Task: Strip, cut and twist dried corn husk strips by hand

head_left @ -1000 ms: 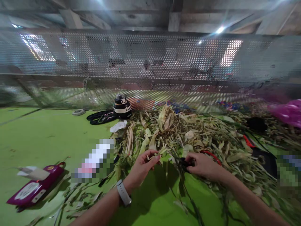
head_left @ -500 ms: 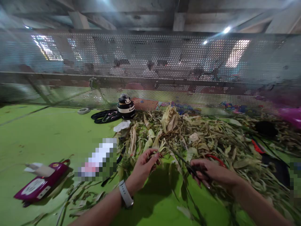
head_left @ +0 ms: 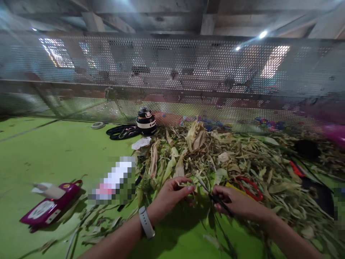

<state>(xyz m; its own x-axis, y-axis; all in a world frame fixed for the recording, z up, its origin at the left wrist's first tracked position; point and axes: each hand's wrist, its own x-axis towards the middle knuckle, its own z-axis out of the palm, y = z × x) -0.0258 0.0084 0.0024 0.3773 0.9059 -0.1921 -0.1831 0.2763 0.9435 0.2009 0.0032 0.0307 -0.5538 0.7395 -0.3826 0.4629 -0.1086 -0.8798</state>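
Note:
My left hand (head_left: 176,192), with a pale watch band (head_left: 146,222) on its wrist, pinches a small pale piece of plant. My right hand (head_left: 229,201) is wrapped round a thin dark tool (head_left: 219,203) whose narrow tip points up and left, past the left fingertips. The hands are a short way apart above the green surface (head_left: 178,237). Behind them lies a heap of dry leaves and husks (head_left: 242,158), with a large dry husk (head_left: 198,136) standing up in it. Red-handled scissors (head_left: 253,189) rest on the heap beside my right hand.
A magenta device (head_left: 51,208) sits at left, near a blurred-out flat item (head_left: 114,180). Farther back are a black jar (head_left: 146,121), a black pouch (head_left: 124,132), white tissue (head_left: 141,143) and a tape roll (head_left: 97,125). A perforated metal screen (head_left: 172,79) runs behind.
My left hand has moved a little right and down. My right hand has shifted slightly left, and more of the red scissors and something yellow now shows beside it.

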